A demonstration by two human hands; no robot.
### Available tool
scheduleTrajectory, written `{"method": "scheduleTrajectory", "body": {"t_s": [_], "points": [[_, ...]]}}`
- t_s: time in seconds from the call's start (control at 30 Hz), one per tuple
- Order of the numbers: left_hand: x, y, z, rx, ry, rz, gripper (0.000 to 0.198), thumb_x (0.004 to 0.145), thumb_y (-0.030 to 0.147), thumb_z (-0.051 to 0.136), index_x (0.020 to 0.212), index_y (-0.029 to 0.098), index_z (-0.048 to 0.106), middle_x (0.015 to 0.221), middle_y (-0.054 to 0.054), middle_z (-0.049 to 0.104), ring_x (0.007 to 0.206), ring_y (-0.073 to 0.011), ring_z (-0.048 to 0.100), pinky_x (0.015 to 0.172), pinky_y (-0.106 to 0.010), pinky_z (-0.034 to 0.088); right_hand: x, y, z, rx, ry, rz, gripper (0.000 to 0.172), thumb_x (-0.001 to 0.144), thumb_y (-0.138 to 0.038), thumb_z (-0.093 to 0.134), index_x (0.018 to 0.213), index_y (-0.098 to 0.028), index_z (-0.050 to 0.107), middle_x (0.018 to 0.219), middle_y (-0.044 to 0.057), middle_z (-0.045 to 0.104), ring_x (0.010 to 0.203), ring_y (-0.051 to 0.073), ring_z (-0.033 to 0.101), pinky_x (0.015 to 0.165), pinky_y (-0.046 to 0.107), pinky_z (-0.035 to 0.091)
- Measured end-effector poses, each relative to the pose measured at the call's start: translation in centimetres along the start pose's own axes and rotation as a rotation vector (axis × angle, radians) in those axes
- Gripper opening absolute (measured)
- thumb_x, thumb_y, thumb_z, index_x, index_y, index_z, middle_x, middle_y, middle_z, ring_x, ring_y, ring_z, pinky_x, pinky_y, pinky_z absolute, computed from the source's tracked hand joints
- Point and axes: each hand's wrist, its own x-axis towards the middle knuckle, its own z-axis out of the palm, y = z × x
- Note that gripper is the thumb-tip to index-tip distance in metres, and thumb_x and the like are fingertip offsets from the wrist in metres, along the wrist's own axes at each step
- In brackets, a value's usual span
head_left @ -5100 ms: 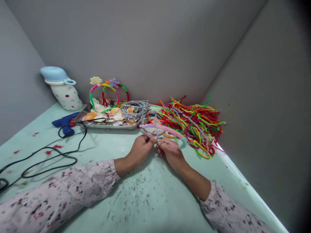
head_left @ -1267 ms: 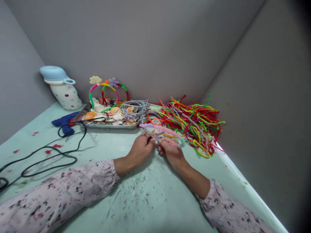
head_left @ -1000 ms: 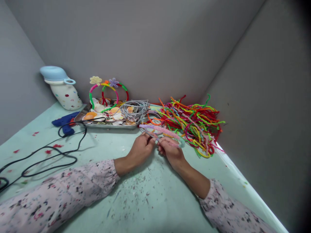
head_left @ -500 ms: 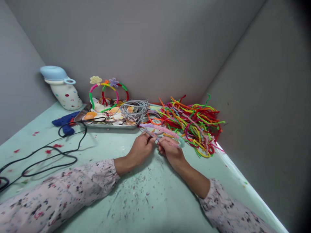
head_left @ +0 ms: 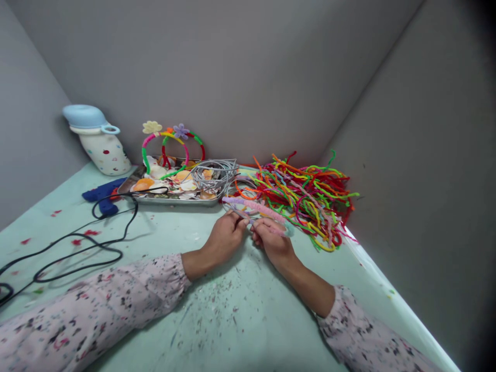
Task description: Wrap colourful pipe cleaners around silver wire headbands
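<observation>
Between my two hands is a wire hoop (head_left: 259,206), its far arc wrapped in fuzzy pipe cleaner that runs from lilac through pink to mint green. My left hand (head_left: 225,236) pinches the hoop's near part, where grey wire and a bit of lilac show by the fingertips. Close beside it, my right hand (head_left: 276,245) is closed on the same near stretch, thumb and fingers pressed together. The exact spot under the right fingers is hidden. Just beyond the hoop lies a heap of bright pipe cleaners (head_left: 310,188).
At the back stands a metal tray (head_left: 182,203) with shells, a coil of grey wire (head_left: 217,173) and two flower-topped hoops (head_left: 145,150). To the left are a blue glue gun (head_left: 103,192), its black cord (head_left: 83,249) and a bottle (head_left: 104,150). Grey walls (head_left: 248,77) enclose the table.
Both hands keep nearly the same place and grip on the hoop. Only a very slight shift of the whole view shows.
</observation>
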Motion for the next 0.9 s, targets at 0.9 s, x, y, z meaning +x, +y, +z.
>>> {"method": "scheduleTrajectory", "body": {"t_s": [0.9], "points": [[0.1,-0.2,0.1,0.076,-0.032,0.014,0.024,0.090,0.026,0.043,0.084,0.013,0.063,0.091,-0.011,0.067,0.086,-0.0235,0.059,0.081,-0.036,0.044,0.2,1.5,-0.3,-0.039,-0.001,-0.069,0.016,0.076,-0.034,0.058,0.067,-0.021,0.060,0.053,-0.002,0.055,0.048,0.013,0.049,0.048,0.026,0.039]]}}
